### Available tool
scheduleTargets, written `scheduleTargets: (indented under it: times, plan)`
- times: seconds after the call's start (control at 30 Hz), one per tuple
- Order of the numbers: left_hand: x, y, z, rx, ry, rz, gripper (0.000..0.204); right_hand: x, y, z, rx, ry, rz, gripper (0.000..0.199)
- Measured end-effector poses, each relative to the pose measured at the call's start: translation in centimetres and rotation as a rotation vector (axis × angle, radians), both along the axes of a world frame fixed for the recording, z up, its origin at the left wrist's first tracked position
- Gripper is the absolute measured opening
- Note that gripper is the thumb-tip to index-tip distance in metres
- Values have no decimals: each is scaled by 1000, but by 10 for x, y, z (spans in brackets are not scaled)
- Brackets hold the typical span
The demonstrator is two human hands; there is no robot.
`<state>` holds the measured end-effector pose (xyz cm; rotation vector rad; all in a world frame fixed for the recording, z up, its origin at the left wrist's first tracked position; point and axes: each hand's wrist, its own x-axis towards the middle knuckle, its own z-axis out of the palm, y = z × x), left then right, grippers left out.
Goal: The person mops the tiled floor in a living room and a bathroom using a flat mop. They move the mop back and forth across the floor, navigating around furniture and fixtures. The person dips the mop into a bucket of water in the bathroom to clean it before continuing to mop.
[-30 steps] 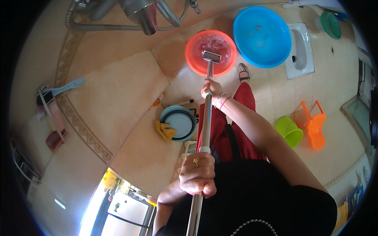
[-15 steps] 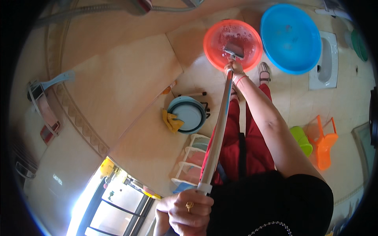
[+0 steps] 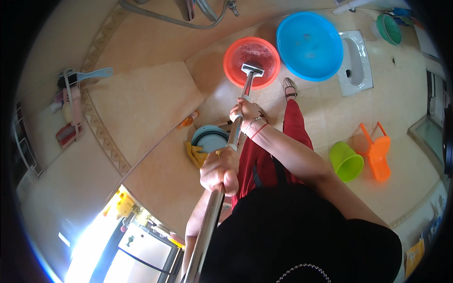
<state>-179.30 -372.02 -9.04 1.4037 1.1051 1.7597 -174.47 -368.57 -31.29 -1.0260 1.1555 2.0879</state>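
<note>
A mop with a long metal pole (image 3: pixel 208 232) slants from beside my body toward the far side. Its white-edged, dark head (image 3: pixel 252 70) is over the orange-red basin (image 3: pixel 228 70), which holds foamy water. Whether the head touches the water I cannot tell. My left hand (image 3: pixel 221 170), wearing a ring, is closed round the middle of the pole. Farther along, nearer the mop head, my right hand (image 3: pixel 245 114) grips the pole too.
A large blue basin (image 3: pixel 309 47) stands right of the orange-red one, beside a white squat toilet (image 3: pixel 363 63). A lime-green bucket (image 3: pixel 347 162) and an orange small chair (image 3: pixel 379 158) are at the right. A grey-blue basin (image 3: pixel 210 140) with a yellow cloth (image 3: pixel 194 154) sits left of my legs.
The mop head has drawn back and up in the orange-red basin. My left hand has moved forward along the pole, closer to my right hand, which has come back toward me.
</note>
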Motion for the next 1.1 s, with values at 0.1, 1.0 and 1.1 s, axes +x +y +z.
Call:
scheduleTargets:
  times: [0.1, 1.0, 1.1]
  plan:
    - [-8, -8, -2, -63, 67, -29, 36, -3, 1, 12, -17, -10, -4, 6]
    - [-44, -109, 238, -17, 162, -24, 41, -34, -42, 53, 121, -6, 25, 7]
    - [-57, -113, 251, -19, 191, -81, 39, -35, -37, 45, 151, -64, 8, 7]
